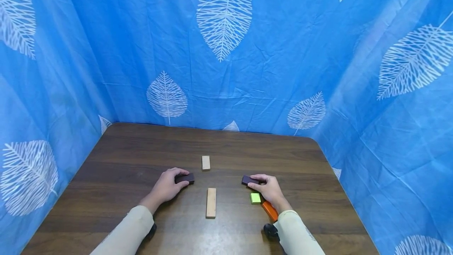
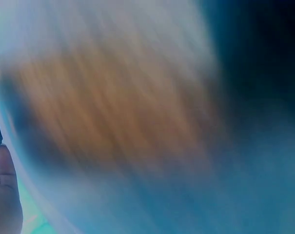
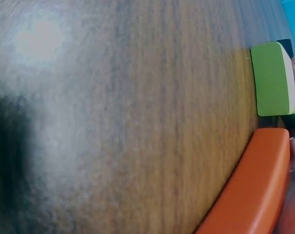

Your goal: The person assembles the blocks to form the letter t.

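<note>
On the left of the table, my left hand [image 1: 168, 186] grips a dark brown block [image 1: 186, 178] between thumb and fingers. A similar dark block [image 1: 247, 180] is pinched by my right hand [image 1: 270, 190] on the other side. Just below the right hand are a lime green block [image 1: 255, 198] and an orange block [image 1: 270, 211]. The right wrist view has the green block [image 3: 272, 80] and orange block [image 3: 252, 187] close up, with the dark block [image 3: 285, 46] mostly hidden behind the green one. Much of the left wrist view is blurred; fingers [image 2: 7, 168] show at its left edge.
Between the hands lie a short pale wooden block [image 1: 206, 163] and, nearer the front, a long pale wooden block [image 1: 211, 203]. The brown wood-grain table [image 1: 152, 145] is enclosed by blue leaf-patterned curtains [image 1: 269, 50] at the back and sides.
</note>
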### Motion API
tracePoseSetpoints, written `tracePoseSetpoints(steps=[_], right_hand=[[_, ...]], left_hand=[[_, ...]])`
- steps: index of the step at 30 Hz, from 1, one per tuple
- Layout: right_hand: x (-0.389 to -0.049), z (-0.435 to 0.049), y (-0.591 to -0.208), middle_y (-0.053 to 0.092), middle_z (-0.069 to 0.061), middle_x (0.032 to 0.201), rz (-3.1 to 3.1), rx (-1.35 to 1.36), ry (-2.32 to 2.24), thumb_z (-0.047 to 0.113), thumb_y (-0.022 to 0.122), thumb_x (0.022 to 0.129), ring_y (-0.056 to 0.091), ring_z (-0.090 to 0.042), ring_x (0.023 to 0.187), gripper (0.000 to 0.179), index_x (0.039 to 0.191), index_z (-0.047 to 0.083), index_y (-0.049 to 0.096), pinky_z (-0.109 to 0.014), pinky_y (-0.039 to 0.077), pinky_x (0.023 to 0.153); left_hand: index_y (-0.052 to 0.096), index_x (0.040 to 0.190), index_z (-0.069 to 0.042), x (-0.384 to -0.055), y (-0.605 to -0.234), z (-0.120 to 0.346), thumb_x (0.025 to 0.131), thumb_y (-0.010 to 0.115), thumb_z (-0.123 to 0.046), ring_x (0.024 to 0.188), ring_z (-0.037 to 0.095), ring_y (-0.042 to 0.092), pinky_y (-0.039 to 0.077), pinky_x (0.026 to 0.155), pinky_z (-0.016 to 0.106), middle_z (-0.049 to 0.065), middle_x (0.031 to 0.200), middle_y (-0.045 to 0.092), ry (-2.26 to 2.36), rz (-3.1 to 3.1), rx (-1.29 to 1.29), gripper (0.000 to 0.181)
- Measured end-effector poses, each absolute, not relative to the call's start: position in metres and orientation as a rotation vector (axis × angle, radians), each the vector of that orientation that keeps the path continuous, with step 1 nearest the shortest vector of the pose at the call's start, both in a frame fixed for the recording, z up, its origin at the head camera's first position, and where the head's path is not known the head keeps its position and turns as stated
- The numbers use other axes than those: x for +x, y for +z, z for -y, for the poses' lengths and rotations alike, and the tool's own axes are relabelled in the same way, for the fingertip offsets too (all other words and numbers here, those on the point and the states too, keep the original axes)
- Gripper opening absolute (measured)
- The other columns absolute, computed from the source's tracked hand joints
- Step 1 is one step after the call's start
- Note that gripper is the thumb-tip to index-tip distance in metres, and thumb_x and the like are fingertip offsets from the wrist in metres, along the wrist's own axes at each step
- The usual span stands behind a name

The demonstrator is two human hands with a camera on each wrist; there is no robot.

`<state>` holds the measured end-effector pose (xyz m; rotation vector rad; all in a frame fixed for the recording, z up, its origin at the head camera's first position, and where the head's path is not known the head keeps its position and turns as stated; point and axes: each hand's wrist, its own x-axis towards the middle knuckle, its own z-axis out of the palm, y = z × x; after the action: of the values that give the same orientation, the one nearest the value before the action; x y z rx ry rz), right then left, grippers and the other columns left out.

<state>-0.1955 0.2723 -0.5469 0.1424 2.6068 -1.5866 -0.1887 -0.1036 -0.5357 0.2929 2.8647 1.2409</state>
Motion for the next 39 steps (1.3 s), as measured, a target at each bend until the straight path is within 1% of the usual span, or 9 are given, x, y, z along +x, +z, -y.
tracePoseSetpoints(steps=[4, 10, 20, 25, 34, 37, 39], right_hand=[[-0.195, -0.273, -0.548, 0.069, -0.013, 0.119, -2.593, 0.146, -1.592, 0.019, 0.085, 0.083, 0.061, -0.028, 0.100, 0.029, 0.111, 0.011, 0.078, -0.040, 0.051, 0.083], [-0.194, -0.274, -0.550, 0.068, -0.014, 0.120, -2.579, 0.151, -1.608, 0.020, 0.085, 0.083, 0.060, -0.028, 0.100, 0.030, 0.111, 0.011, 0.078, -0.039, 0.051, 0.082], [-0.196, -0.272, -0.547, 0.068, -0.015, 0.119, -2.553, 0.129, -1.641, 0.017, 0.084, 0.084, 0.060, -0.027, 0.095, 0.030, 0.112, 0.010, 0.078, -0.036, 0.052, 0.077], [-0.196, -0.271, -0.545, 0.068, -0.014, 0.117, -2.558, 0.130, -1.641, 0.017, 0.085, 0.083, 0.060, -0.027, 0.094, 0.029, 0.111, 0.009, 0.078, -0.035, 0.052, 0.077], [-0.193, -0.272, -0.544, 0.069, -0.016, 0.116, -2.568, 0.123, -1.647, 0.014, 0.084, 0.083, 0.060, -0.027, 0.095, 0.030, 0.111, 0.006, 0.077, -0.035, 0.050, 0.077], [-0.194, -0.274, -0.544, 0.069, -0.015, 0.117, -2.560, 0.134, -1.643, 0.015, 0.085, 0.083, 0.060, -0.027, 0.095, 0.030, 0.111, 0.007, 0.077, -0.035, 0.051, 0.077], [-0.195, -0.275, -0.545, 0.069, -0.015, 0.116, -2.562, 0.133, -1.638, 0.015, 0.085, 0.083, 0.060, -0.028, 0.095, 0.029, 0.110, 0.008, 0.078, -0.035, 0.051, 0.077]], left_hand=[[0.073, 0.115, -0.011, -0.189, -0.537, 0.091, 0.088, 0.078, -0.011, 0.120, 0.035, 0.056, 0.041, 0.100, 0.053, 0.010, 0.122, 0.067, 1.240, -2.863, 0.320, 0.027], [0.074, 0.112, -0.011, -0.187, -0.538, 0.075, 0.087, 0.079, -0.010, 0.115, 0.032, 0.058, 0.042, 0.099, 0.051, 0.006, 0.117, 0.068, 1.244, -2.869, 0.394, 0.026], [0.074, 0.113, -0.010, -0.188, -0.535, 0.058, 0.088, 0.078, -0.009, 0.115, 0.032, 0.057, 0.042, 0.100, 0.052, 0.007, 0.117, 0.068, 1.222, -2.843, 0.455, 0.025], [0.073, 0.113, -0.012, -0.187, -0.535, 0.052, 0.089, 0.078, -0.011, 0.115, 0.030, 0.057, 0.041, 0.100, 0.051, 0.004, 0.116, 0.069, 1.194, -2.833, 0.484, 0.024], [0.073, 0.111, -0.012, -0.186, -0.537, 0.048, 0.088, 0.078, -0.011, 0.114, 0.029, 0.058, 0.038, 0.102, 0.052, 0.004, 0.115, 0.069, 1.161, -2.842, 0.523, 0.023], [0.073, 0.111, -0.012, -0.185, -0.535, 0.046, 0.087, 0.080, -0.011, 0.113, 0.029, 0.057, 0.037, 0.100, 0.053, 0.004, 0.115, 0.069, 1.157, -2.849, 0.534, 0.025], [0.073, 0.112, -0.013, -0.185, -0.534, 0.045, 0.086, 0.080, -0.014, 0.114, 0.029, 0.056, 0.036, 0.098, 0.054, 0.003, 0.116, 0.068, 1.158, -2.846, 0.523, 0.027]])
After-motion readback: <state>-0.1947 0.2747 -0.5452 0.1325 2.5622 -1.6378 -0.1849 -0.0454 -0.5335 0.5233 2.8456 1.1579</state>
